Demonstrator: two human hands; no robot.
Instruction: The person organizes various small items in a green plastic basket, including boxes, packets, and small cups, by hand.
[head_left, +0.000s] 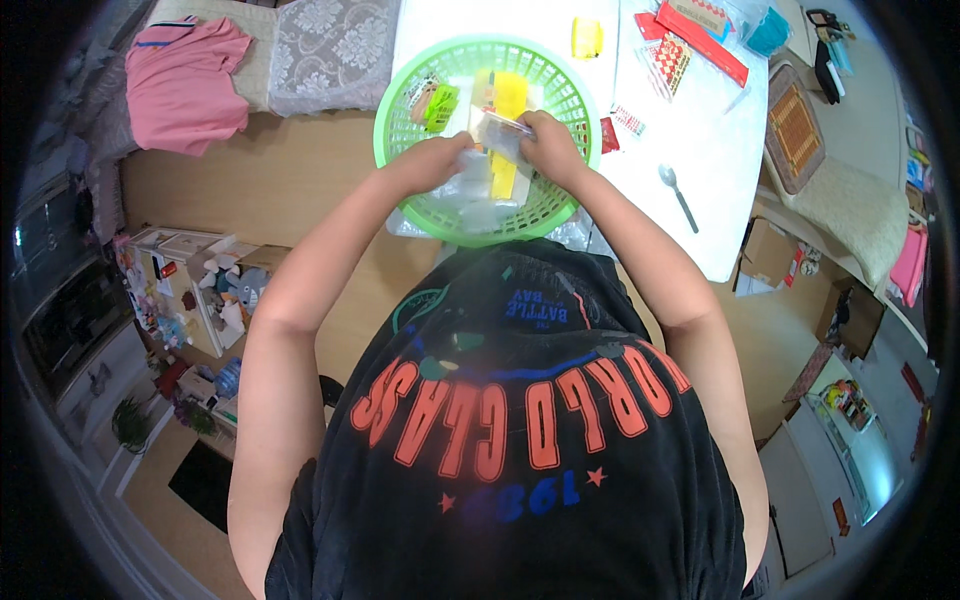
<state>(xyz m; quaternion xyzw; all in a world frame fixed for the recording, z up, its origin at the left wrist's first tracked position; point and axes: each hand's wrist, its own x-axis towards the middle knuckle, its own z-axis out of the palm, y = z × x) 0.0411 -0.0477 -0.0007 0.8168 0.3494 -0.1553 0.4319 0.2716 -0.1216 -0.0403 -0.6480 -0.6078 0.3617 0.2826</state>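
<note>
1. both hands worked over a round green plastic basket (400, 100) that stood at the near edge of a white desk (700, 190).
2. the left hand (432, 160) lay over the basket's near-left part, its fingers curled down onto a clear plastic bag (500, 130) — pinching its left end, as far as could be seen.
3. the right hand (548, 148) sat just beside it on the right, its fingers closed on the same clear bag at its upper right corner.
4. the bag was held between the two hands, just above the basket's middle, and looked crumpled; what it held could not be told.
5. inside the basket lay a long yellow piece (508, 100) running from the far side toward the near side, partly under the hands, and a small light-green item (440, 105) toward the far left.
6. more clear wrapping (470, 200) lay in the basket's near part, under the wrists.
7. on the desk to the right lay a metal spoon (678, 192) — well apart from the basket — and a long red box (705, 45) near the far edge.
8. a small yellow object (586, 38) lay on the desk just beyond the basket.
9. a pink shirt (185, 85) lay on a surface far to the left.
</note>
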